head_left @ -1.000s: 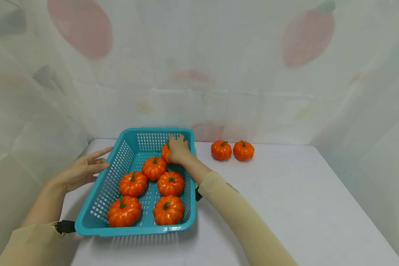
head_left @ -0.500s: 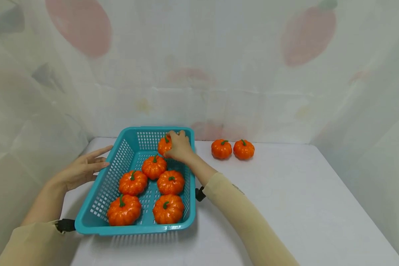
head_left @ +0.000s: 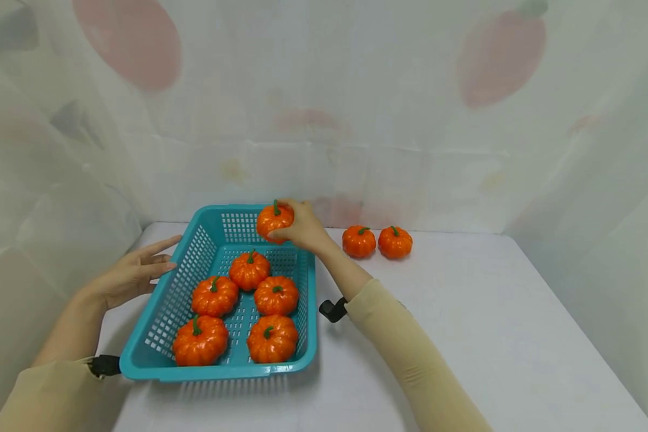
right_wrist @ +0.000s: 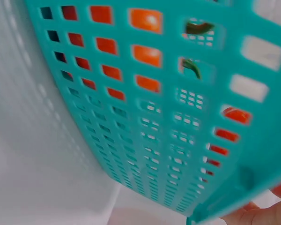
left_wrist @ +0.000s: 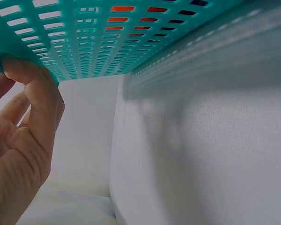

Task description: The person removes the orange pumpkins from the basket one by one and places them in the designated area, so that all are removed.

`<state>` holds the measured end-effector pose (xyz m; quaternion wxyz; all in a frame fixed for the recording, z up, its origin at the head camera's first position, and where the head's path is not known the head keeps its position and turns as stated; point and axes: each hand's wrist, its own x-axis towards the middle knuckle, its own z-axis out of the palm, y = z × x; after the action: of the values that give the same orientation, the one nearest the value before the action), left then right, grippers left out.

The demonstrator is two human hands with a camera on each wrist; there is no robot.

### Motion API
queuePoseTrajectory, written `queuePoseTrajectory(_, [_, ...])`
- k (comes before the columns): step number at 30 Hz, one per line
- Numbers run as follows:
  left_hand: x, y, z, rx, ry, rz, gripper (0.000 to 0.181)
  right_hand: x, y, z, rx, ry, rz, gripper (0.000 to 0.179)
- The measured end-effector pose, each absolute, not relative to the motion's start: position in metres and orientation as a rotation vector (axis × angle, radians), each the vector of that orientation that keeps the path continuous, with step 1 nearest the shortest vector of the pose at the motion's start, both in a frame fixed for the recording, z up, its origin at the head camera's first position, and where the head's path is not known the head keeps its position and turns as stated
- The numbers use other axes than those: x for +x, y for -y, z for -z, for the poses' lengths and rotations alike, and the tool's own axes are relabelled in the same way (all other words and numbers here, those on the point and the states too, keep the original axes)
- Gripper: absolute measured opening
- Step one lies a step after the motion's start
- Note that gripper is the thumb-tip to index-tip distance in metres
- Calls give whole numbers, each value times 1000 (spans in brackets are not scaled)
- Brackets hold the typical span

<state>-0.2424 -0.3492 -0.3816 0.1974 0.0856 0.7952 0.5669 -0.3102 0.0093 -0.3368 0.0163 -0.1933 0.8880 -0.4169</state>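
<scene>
My right hand [head_left: 306, 228] grips a small orange pumpkin [head_left: 272, 223] with a green stem, holding it up at the far right corner of a teal plastic basket [head_left: 216, 374]. Inside the basket sit several more orange pumpkins [head_left: 249, 271], all with green stems. My left hand [head_left: 132, 275] rests against the basket's left side, fingers relaxed. In the left wrist view its fingertips touch the teal wall [left_wrist: 91, 42]. The right wrist view shows the basket's slotted side [right_wrist: 145, 122], with orange showing through; only part of the right hand [right_wrist: 267, 213] appears there.
Two orange pumpkins, a left one [head_left: 359, 242] and a right one [head_left: 395, 243], stand side by side on the white table [head_left: 453, 312], right of the basket. A pale printed curtain [head_left: 399, 120] hangs behind the table and along both sides.
My right hand has lifted the pumpkin up from the far right part of the basket, to about rim height. The left hand and the other pumpkins have stayed in place.
</scene>
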Motion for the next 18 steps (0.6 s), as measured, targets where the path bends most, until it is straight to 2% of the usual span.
queuePoseTrajectory(9, [-244,351,381,250,-2216,-1586,72,-314,-33,321,-580,-2692,1478,70])
queuePoseTrajectory(18, [-243,351,382,258,-2221,-1584,71,-324,-67,309,-428,-2766,1588,69])
